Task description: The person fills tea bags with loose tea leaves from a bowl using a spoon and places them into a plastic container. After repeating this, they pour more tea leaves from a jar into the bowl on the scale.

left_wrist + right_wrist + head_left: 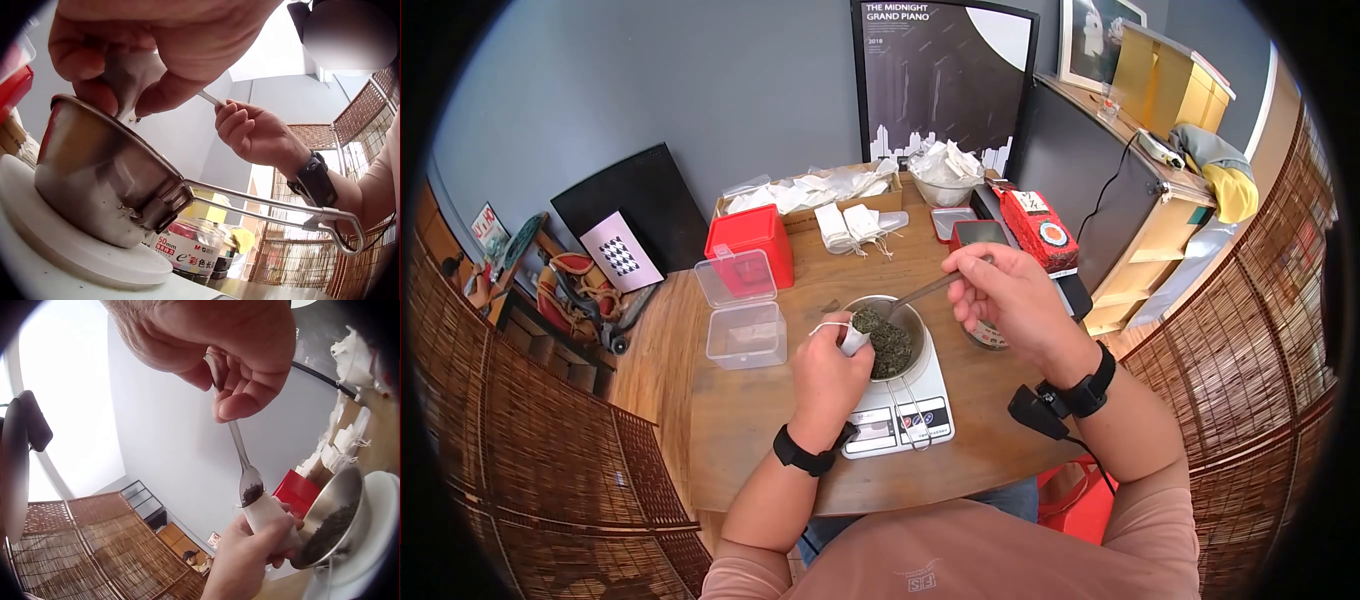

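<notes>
My left hand (pixel 832 373) pinches a small white bag (pixel 267 519) over the left rim of a metal bowl (pixel 106 175). My right hand (pixel 1022 300) grips the handle of a metal spoon (pixel 240 447). In the right wrist view the spoon's tip, holding dark dry leaves (pixel 252 494), is at the bag's mouth. More dark green leaves (pixel 891 350) lie in the bowl, which has a wire handle and sits on a white scale (pixel 941 400).
On the table (pixel 800 490), an open clear plastic box (pixel 746 335) and a red box (pixel 750 245) stand left. Behind are filled white bags (pixel 855 228), a carton (pixel 805 217) of white bags and a bowl (pixel 945 190) of them. A red packet (pixel 1040 232) lies at the back right.
</notes>
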Available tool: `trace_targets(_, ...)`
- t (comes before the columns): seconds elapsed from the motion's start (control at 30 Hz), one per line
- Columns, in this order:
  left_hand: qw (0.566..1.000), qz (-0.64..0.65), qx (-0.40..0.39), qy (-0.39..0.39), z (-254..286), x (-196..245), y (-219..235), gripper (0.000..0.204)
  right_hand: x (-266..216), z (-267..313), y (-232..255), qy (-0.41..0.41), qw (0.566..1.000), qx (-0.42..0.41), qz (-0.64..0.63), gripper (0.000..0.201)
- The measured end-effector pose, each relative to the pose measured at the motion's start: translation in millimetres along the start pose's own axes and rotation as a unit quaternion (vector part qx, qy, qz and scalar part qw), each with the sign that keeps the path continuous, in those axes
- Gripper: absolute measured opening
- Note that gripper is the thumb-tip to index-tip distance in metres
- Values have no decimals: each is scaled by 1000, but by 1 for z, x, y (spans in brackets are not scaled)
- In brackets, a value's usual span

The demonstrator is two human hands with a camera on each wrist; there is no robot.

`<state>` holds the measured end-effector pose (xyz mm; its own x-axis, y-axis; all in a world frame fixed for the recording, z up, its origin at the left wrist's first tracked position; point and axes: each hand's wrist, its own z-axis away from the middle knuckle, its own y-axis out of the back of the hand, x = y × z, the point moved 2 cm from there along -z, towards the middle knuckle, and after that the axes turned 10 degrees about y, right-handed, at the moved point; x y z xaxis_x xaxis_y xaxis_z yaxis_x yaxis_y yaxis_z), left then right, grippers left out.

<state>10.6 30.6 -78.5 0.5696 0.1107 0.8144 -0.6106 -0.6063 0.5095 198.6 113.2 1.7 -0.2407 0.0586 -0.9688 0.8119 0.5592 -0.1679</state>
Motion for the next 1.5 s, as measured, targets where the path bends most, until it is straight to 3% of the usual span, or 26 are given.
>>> trace_targets(0.37, 997, -30, -65, 18, -6, 5, -3, 16, -1, 1, 4, -11, 1000, -9, -25, 20)
trace_targets(1.0, 998, -49, -27, 7, -7, 4, -9, 18, -19, -4, -2, 42, 991, -48, 114, 18)
trace_targets(1.17, 996, -48, -54, 48, -6, 8, -7, 22, -23, -4, -9, 37, 988, -63, 134, 18)
trace_targets(1.27, 999, -37, -31, 6, -4, 7, -8, 21, -25, -4, -16, 41, 985, -78, 147, 17)
trace_targets(1.5, 999, -21, -38, 9, -4, 10, -6, 20, -41, 1, -28, 77, 971, -93, 204, 17)
